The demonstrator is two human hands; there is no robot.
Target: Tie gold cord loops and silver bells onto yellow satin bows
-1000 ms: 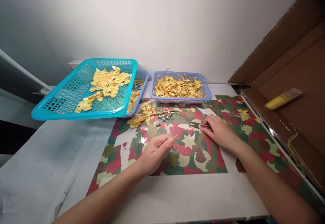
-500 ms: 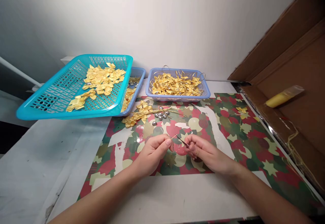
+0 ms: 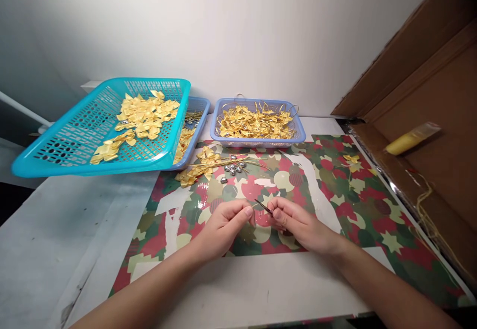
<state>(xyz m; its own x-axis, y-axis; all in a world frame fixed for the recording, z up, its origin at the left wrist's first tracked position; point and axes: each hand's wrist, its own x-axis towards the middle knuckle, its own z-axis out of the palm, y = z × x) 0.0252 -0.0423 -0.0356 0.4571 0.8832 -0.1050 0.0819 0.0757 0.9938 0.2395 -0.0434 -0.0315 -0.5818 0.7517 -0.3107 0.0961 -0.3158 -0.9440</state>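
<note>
Over glossy paper (image 3: 335,190), right hand (image 3: 298,222) pinches slim tool (image 3: 263,206)

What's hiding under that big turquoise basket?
Under the right end of the turquoise basket a smaller blue tray pokes out, with yellow bows inside. The basket covers most of that tray, so its other contents cannot be seen.

Turquoise basket (image 3: 74,140) (yellow bows (image 3: 143,115))

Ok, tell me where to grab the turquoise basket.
Take the turquoise basket by its near long rim, coming from the front: it sits tilted, its right end propped on the blue basket, so that rim probably stands clear of the table.
</note>
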